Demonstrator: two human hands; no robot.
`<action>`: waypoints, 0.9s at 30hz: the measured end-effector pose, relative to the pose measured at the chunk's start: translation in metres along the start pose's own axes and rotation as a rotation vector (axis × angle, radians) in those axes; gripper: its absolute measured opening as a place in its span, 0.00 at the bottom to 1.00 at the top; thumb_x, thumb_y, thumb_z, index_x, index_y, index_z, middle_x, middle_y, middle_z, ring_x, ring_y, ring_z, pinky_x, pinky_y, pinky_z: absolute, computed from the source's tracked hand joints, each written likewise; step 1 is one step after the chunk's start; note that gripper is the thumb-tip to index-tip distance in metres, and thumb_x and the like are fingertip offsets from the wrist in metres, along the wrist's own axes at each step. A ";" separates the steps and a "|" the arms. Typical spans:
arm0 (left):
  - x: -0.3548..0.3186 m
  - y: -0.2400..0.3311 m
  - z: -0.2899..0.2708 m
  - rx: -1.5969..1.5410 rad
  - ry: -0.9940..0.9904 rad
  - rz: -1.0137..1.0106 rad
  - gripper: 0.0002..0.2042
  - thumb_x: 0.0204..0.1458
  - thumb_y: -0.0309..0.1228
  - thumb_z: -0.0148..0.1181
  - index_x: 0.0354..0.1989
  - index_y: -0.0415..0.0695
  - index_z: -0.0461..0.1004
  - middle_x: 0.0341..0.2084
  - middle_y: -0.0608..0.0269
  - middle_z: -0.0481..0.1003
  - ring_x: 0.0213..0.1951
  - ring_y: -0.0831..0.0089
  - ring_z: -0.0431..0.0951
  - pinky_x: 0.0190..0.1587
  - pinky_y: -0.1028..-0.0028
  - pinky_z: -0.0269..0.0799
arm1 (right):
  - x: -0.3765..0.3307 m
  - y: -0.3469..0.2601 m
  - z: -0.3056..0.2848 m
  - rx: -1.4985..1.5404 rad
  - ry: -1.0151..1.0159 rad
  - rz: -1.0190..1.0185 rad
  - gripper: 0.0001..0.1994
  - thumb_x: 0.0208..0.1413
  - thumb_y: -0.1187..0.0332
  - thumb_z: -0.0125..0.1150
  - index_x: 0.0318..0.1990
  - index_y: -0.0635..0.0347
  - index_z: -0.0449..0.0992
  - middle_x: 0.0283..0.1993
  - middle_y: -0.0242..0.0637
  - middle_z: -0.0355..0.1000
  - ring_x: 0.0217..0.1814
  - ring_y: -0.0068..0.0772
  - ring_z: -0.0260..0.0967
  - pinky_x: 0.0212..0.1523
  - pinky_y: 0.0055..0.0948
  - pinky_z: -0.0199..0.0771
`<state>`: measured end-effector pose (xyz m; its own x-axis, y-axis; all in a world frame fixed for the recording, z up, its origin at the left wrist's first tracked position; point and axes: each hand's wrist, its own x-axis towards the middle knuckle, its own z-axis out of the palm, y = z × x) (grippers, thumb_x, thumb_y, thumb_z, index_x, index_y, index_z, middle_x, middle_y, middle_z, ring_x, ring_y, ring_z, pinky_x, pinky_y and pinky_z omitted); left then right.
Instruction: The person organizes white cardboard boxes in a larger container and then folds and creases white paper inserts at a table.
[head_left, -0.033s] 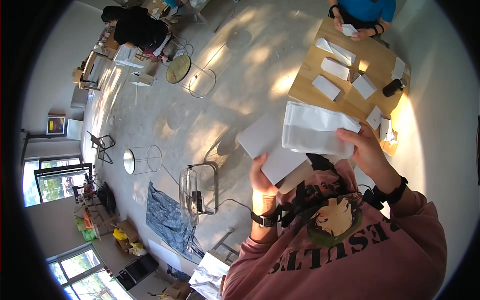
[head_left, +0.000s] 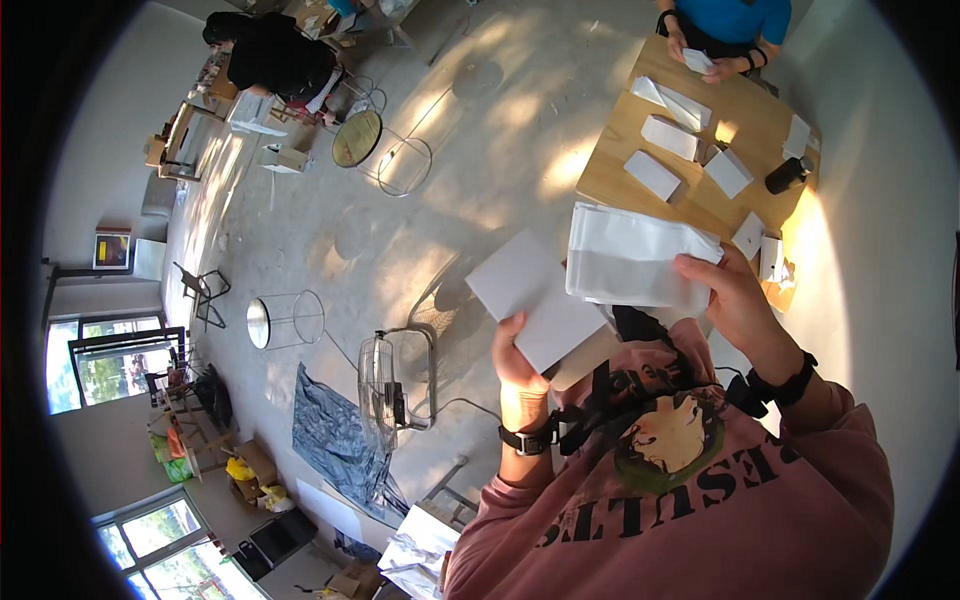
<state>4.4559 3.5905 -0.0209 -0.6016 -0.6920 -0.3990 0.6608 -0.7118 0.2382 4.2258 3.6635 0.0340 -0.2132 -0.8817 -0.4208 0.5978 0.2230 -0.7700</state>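
Note:
My left hand (head_left: 521, 362) grips a flat white rectangular piece (head_left: 540, 305) by its lower edge, thumb on top. I cannot tell whether it is a box or a stack of card. A beige edge shows below it, close to my shirt. In my right hand (head_left: 738, 295) is a stack of thin, whitish plastic sleeves (head_left: 635, 255), pinched at its right side with the thumb on top. The sleeves are slightly crumpled along their upper edge. Both things are held up in front of my chest, the sleeves to the right of the white piece.
A wooden table (head_left: 610, 150) at the upper right bears several white boxes (head_left: 652, 175) and a dark bottle (head_left: 789, 175). Behind it, a person in blue (head_left: 740, 25) holds a small white thing. A standing fan (head_left: 378, 390), stools (head_left: 258, 322) and a dark sheet (head_left: 335, 430) occupy the floor leftward.
My left hand and the white piece have shifted slightly left. The sleeves in my right hand have moved a touch to the right.

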 end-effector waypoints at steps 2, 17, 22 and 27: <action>-0.001 0.009 -0.001 0.019 -0.319 0.025 0.36 0.41 0.38 0.53 0.59 0.32 0.51 0.52 0.40 0.63 0.51 0.47 0.67 0.52 0.48 0.65 | 0.002 -0.005 -0.001 -0.030 -0.013 -0.014 0.14 0.54 0.71 0.55 0.47 0.63 0.69 0.42 0.31 0.71 0.43 0.20 0.69 0.44 0.22 0.67; -0.014 -0.012 0.017 -0.161 -0.392 -0.015 0.29 0.41 0.45 0.53 0.57 0.60 0.65 0.62 0.44 0.49 0.65 0.46 0.43 0.58 0.35 0.38 | -0.005 -0.016 0.032 -1.445 -0.283 -1.197 0.18 0.42 0.76 0.58 0.45 0.65 0.72 0.49 0.42 0.69 0.51 0.37 0.70 0.51 0.32 0.70; -0.020 -0.004 0.016 -0.196 -0.433 0.004 0.31 0.41 0.36 0.50 0.60 0.52 0.59 0.61 0.47 0.54 0.62 0.47 0.51 0.59 0.37 0.45 | -0.008 -0.024 0.032 -1.722 -0.521 -1.445 0.10 0.50 0.69 0.53 0.39 0.59 0.76 0.49 0.34 0.70 0.55 0.32 0.66 0.58 0.36 0.65; -0.023 -0.009 0.041 -0.015 -0.140 0.122 0.31 0.38 0.29 0.48 0.58 0.36 0.58 0.52 0.40 0.65 0.51 0.53 0.70 0.54 0.58 0.67 | -0.010 -0.025 0.029 -1.748 -0.563 -1.471 0.10 0.50 0.68 0.53 0.40 0.57 0.76 0.49 0.33 0.70 0.57 0.30 0.64 0.61 0.37 0.61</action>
<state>4.4459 3.6077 0.0221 -0.5727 -0.7836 -0.2407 0.7383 -0.6207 0.2637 4.2352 3.6548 0.0713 0.6087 -0.6389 0.4703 -0.7322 -0.6807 0.0229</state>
